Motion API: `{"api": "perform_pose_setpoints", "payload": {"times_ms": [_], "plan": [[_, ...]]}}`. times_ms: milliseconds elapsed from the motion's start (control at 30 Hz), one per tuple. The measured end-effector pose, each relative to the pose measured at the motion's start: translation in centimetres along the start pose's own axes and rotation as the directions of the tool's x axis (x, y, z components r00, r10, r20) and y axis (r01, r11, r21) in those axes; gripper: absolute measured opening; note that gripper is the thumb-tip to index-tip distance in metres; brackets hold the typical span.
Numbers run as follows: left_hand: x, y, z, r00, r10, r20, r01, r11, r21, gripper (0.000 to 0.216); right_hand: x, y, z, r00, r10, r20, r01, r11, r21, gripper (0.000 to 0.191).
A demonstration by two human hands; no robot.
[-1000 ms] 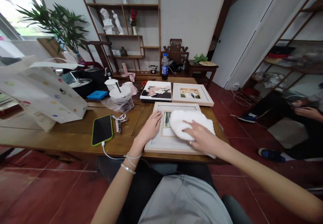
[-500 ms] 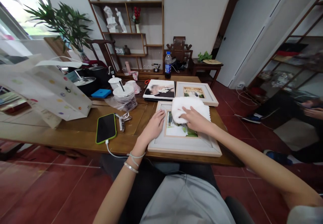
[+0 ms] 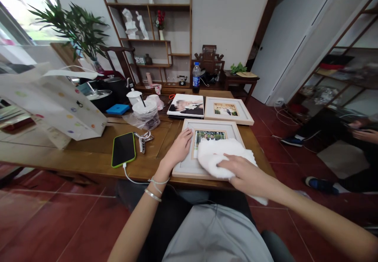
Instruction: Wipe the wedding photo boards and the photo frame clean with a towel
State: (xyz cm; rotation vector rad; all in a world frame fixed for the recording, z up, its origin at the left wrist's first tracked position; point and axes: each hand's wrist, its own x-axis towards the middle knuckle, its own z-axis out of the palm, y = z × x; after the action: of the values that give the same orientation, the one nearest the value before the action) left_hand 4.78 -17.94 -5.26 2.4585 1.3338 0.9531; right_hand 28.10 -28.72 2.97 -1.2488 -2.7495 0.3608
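Note:
A light wooden picture frame [image 3: 188, 170] lies flat near the table's front edge, with a small photo of people [image 3: 209, 135] at its centre. My left hand [image 3: 180, 147] rests on the frame's left border, fingers stretched out and lying flat. In my right hand [image 3: 249, 175] is a fluffy white cloth [image 3: 223, 152], bunched under the fingers and pressed on the lower right of the frame. It covers the photo's lower part, and one corner hangs past the table edge. Just behind lies a second picture frame [image 3: 245, 116], beside a white-bordered photo panel [image 3: 186, 105].
On the wooden table [image 3: 159, 163], left of the frame, lie a charging phone [image 3: 124, 150] and a crumpled silver wrapper [image 3: 143, 141]. Further back are a lidded cup in plastic [image 3: 145, 110], a blue box [image 3: 118, 109], a paper bag [image 3: 71, 108] and a bottle [image 3: 196, 77]. Someone sits at right.
My right hand has drawn the white cloth from the frame's upper part down towards me, uncovering the top of the photo. My left hand has stayed on the left border.

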Motion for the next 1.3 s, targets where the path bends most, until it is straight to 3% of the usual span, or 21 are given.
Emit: {"api": "perform_pose_setpoints", "payload": {"times_ms": [133,267,400,567,733,933,1067,1167,1300], "plan": [[0.0,-0.1,0.0,1.0,0.003,-0.015,-0.003,1.0,-0.016,0.038,2.5,3.6,1.0,0.986,0.062,-0.152,-0.071,0.996,-0.056,0.047],[0.0,-0.1,0.0,1.0,-0.003,-0.012,0.002,1.0,-0.019,0.038,6.0,6.7,0.3,0.966,0.085,-0.245,-0.137,0.969,-0.205,0.047],[-0.1,-0.3,0.1,1.0,-0.002,-0.016,0.001,1.0,-0.031,0.038,9.5,7.8,-0.5,0.973,0.091,-0.212,-0.153,0.942,-0.299,0.05],[0.0,-0.4,0.2,1.0,0.011,-0.008,-0.011,1.0,-0.01,0.038,11.4,5.2,0.2,0.995,-0.026,-0.092,-0.009,0.93,-0.367,0.049],[0.0,-0.1,0.0,1.0,0.008,0.002,-0.008,1.0,-0.012,0.039,9.2,1.2,0.9,0.987,-0.162,-0.019,0.142,0.91,-0.389,0.035],[-0.1,0.0,-0.1,1.0,-0.006,-0.015,0.006,1.0,-0.031,0.039,3.1,-2.1,-0.2,0.955,-0.274,0.114,0.296,0.913,-0.282,0.03],[-0.1,0.0,0.0,1.0,-0.012,-0.016,0.012,0.999,-0.031,0.039,0.1,-1.4,-2.8,0.972,-0.155,0.179,0.187,0.966,-0.18,0.031],[-0.1,0.0,0.0,1.0,-0.016,-0.012,0.016,1.0,-0.02,0.039,-0.2,0.3,-5.2,0.985,-0.037,0.171,0.061,0.988,-0.141,0.034],[-0.1,0.2,-0.1,1.0,-0.015,-0.019,0.014,1.0,-0.025,0.039,1.6,1.3,-4.8,0.988,0.101,-0.118,-0.125,0.968,-0.218,0.048]]}}
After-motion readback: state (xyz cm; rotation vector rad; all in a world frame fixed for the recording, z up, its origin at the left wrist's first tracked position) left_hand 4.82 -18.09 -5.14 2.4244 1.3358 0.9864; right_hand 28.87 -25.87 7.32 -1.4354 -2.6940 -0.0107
